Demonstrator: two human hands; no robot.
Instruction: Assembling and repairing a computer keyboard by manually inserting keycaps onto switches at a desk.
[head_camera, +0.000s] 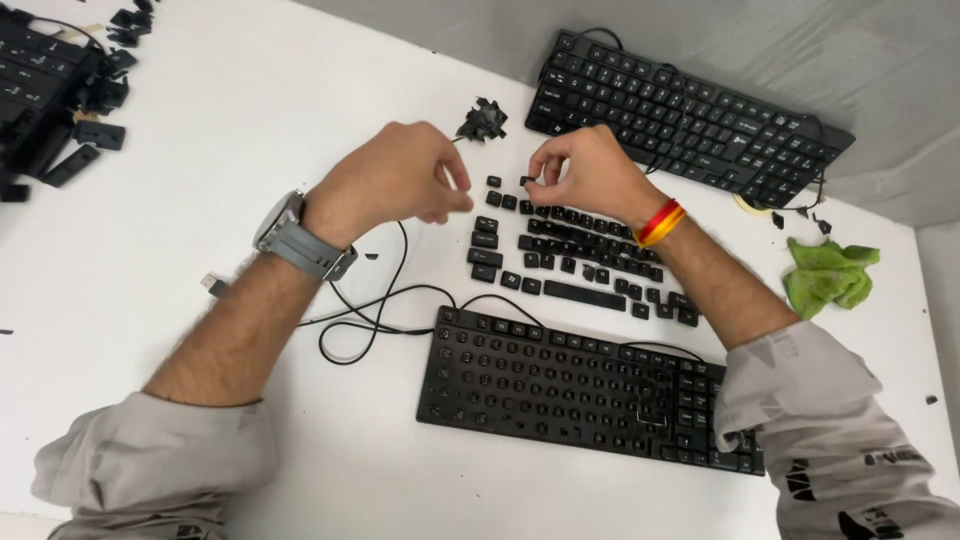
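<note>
My left hand (395, 180), with a grey watch on its wrist, hovers above the white table (240, 110), fingers curled and pinched together near the loose black keycaps (570, 255). My right hand (585, 172), with a red and yellow wristband, pinches a small black keycap (526, 183) at the top of those laid-out keycaps. The keycaps lie in rows like a keyboard layout. Below them sits a black keyboard frame (560, 385) with most caps removed and bare switch stems showing.
A complete black keyboard (690, 115) lies at the back right. A small heap of black pieces (483, 122) sits beside it. More keycaps and a keyboard (45, 90) fill the top left corner. A green cloth (828, 275) lies right; a black cable (370, 310) loops at centre.
</note>
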